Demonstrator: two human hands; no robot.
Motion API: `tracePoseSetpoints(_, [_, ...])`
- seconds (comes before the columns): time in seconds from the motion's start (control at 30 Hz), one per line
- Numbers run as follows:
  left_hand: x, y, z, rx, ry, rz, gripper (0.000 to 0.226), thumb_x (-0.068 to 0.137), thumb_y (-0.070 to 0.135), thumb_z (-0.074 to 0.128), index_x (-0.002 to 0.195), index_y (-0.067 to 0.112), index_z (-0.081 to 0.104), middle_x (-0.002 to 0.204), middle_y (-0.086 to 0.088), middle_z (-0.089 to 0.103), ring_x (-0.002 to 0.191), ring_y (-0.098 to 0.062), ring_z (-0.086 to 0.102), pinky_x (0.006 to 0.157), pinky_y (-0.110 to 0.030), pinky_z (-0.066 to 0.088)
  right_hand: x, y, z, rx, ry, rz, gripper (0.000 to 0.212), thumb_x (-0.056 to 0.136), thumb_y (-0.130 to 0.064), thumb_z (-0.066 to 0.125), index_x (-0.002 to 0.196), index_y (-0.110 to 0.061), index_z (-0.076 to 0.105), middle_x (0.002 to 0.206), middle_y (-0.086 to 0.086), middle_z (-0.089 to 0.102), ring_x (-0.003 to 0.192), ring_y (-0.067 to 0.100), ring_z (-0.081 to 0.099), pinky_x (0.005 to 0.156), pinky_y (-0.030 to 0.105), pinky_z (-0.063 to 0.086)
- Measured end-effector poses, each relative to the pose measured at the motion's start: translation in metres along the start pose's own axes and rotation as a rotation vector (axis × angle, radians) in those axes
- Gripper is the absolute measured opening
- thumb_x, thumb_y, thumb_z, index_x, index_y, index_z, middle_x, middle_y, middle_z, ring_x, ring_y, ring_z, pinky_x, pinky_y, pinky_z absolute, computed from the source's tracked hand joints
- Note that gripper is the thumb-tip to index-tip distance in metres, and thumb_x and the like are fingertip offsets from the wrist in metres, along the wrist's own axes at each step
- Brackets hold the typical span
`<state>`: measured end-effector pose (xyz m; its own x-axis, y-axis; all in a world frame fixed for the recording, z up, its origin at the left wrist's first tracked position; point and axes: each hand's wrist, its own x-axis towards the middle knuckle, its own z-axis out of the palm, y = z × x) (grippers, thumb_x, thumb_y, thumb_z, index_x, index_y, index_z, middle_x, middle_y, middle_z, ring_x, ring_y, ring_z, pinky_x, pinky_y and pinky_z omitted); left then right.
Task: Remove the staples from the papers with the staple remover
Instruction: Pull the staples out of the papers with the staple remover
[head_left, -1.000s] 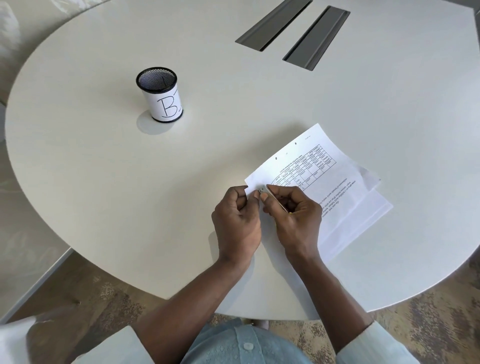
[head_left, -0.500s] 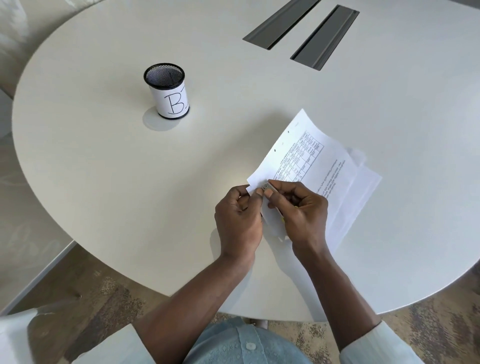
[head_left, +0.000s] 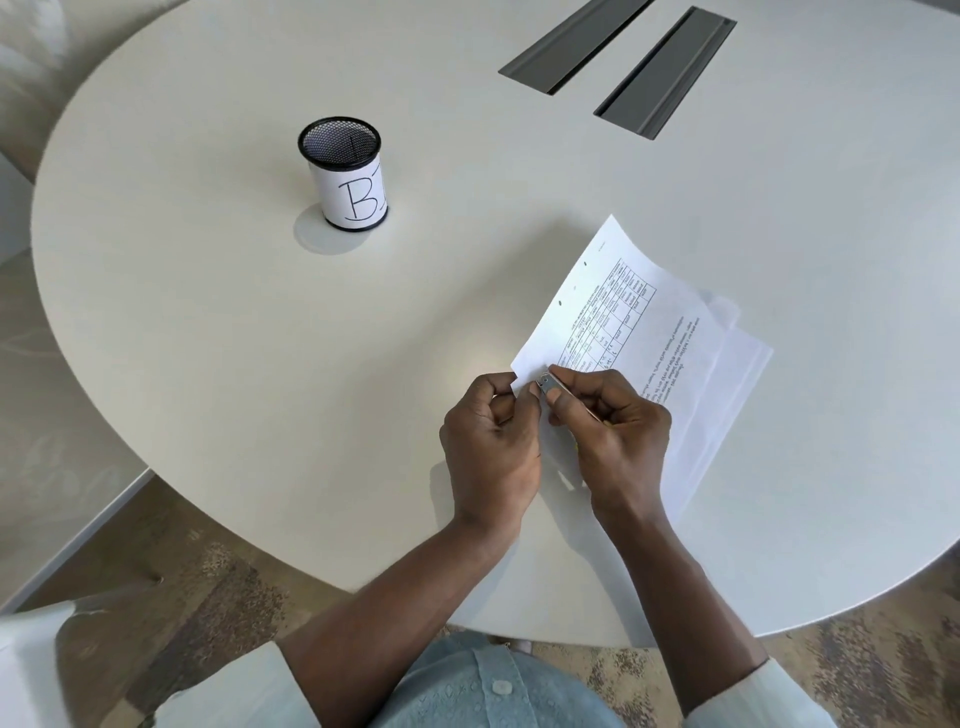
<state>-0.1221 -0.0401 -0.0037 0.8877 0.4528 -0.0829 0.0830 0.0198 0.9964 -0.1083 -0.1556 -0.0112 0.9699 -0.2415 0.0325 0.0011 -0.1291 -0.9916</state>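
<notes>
One corner of the papers (head_left: 639, 332) is the working spot: the slim metal staple remover (head_left: 551, 385) has its tip there, its long axis running back toward the wrist inside the right hand (head_left: 613, 431), whose fingers are closed around it. Just beside the tip, the left hand (head_left: 493, 441) pinches the sheet edge between thumb and forefinger; staple itself too small to make out. Sheets white, printed table uppermost, fanned away from both hands on the table (head_left: 260, 338).
</notes>
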Motion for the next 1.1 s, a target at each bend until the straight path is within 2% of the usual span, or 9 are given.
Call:
tracePoseSetpoints(0.07, [0.0003, -0.0021, 0.0005, 0.033, 0.011, 0.029, 0.024, 0.100, 0.014, 0.076, 0.089, 0.034, 0.066, 0.060, -0.015, 0.063, 0.063, -0.043, 0.060, 0.078, -0.054, 0.064, -0.0008, 0.0016, -0.0001, -0.021, 0.006, -0.025, 0.015, 0.092, -0.011, 0.086, 0.104, -0.018, 0.090, 0.103, 0.000, 0.084, 0.092, 0.024, 0.082, 0.086, 0.036, 0.063])
tracePoseSetpoints(0.17, [0.0003, -0.0052, 0.0010, 0.046, 0.021, 0.036, 0.017, 0.101, 0.009, 0.075, 0.094, 0.023, 0.069, 0.052, -0.002, 0.057, 0.064, -0.043, 0.062, 0.074, -0.050, 0.061, -0.0026, 0.0029, 0.0010, -0.042, 0.019, -0.061, 0.018, 0.092, -0.004, 0.086, 0.105, -0.017, 0.090, 0.101, -0.002, 0.083, 0.090, 0.017, 0.081, 0.082, 0.023, 0.059])
tracePoseSetpoints(0.23, [0.0007, -0.0066, 0.0011, 0.045, 0.023, 0.048, 0.009, 0.101, 0.010, 0.076, 0.096, 0.017, 0.072, 0.052, 0.004, 0.058, 0.060, -0.037, 0.061, 0.072, -0.046, 0.061, -0.0032, 0.0037, 0.0009, -0.052, 0.024, -0.079, 0.018, 0.093, -0.004, 0.086, 0.107, -0.015, 0.089, 0.103, 0.000, 0.083, 0.090, 0.017, 0.082, 0.082, 0.023, 0.060])
tracePoseSetpoints(0.3, [-0.0004, -0.0069, 0.0018, 0.042, 0.022, 0.070, 0.010, 0.100, 0.010, 0.076, 0.095, 0.017, 0.072, 0.053, 0.000, 0.061, 0.056, -0.029, 0.060, 0.069, -0.036, 0.059, -0.0026, 0.0033, -0.0005, -0.043, 0.028, -0.077, 0.016, 0.094, -0.007, 0.085, 0.108, -0.014, 0.089, 0.105, 0.001, 0.083, 0.093, 0.019, 0.082, 0.084, 0.026, 0.062])
tracePoseSetpoints(0.37, [-0.0019, -0.0072, 0.0027, 0.044, 0.011, 0.101, 0.015, 0.100, 0.009, 0.076, 0.094, 0.021, 0.069, 0.051, 0.012, 0.061, 0.051, -0.011, 0.056, 0.065, -0.020, 0.054, -0.0015, 0.0023, -0.0023, -0.003, 0.034, -0.057, 0.015, 0.093, -0.011, 0.085, 0.108, -0.014, 0.089, 0.104, 0.003, 0.083, 0.093, 0.020, 0.082, 0.083, 0.026, 0.062])
tracePoseSetpoints(0.47, [-0.0024, -0.0081, 0.0034, 0.061, 0.000, 0.134, 0.017, 0.100, 0.008, 0.075, 0.092, 0.021, 0.068, 0.051, 0.024, 0.061, 0.050, -0.003, 0.057, 0.064, -0.008, 0.047, -0.0019, 0.0021, -0.0031, 0.017, 0.025, -0.056, 0.018, 0.090, -0.014, 0.085, 0.108, -0.013, 0.089, 0.102, 0.006, 0.082, 0.091, 0.025, 0.081, 0.081, 0.026, 0.060])
tracePoseSetpoints(0.73, [-0.0027, -0.0083, 0.0024, 0.054, -0.005, 0.154, 0.022, 0.101, 0.006, 0.074, 0.089, 0.023, 0.066, 0.051, 0.025, 0.060, 0.049, -0.001, 0.054, 0.062, -0.006, 0.044, -0.0004, 0.0044, -0.0020, 0.013, 0.029, -0.066, 0.019, 0.090, -0.010, 0.087, 0.108, -0.012, 0.089, 0.099, 0.006, 0.082, 0.088, 0.021, 0.080, 0.081, 0.024, 0.059])
tracePoseSetpoints(0.97, [0.0004, -0.0081, 0.0026, 0.044, 0.015, 0.100, 0.021, 0.099, 0.006, 0.074, 0.090, 0.023, 0.068, 0.050, 0.020, 0.061, 0.052, -0.006, 0.052, 0.067, -0.019, 0.052, -0.0010, 0.0061, 0.0014, -0.065, 0.047, -0.106, 0.019, 0.092, -0.005, 0.087, 0.110, -0.011, 0.089, 0.102, 0.004, 0.081, 0.087, 0.011, 0.080, 0.080, 0.016, 0.058])
tracePoseSetpoints(1.1, [0.0012, -0.0061, 0.0031, 0.061, 0.021, 0.088, 0.024, 0.099, 0.005, 0.074, 0.088, 0.025, 0.067, 0.050, 0.019, 0.060, 0.052, -0.008, 0.052, 0.065, -0.022, 0.052, -0.0021, 0.0050, 0.0033, -0.079, 0.043, -0.117, 0.016, 0.094, -0.010, 0.087, 0.106, -0.021, 0.087, 0.106, 0.004, 0.083, 0.092, 0.016, 0.083, 0.083, 0.023, 0.062])
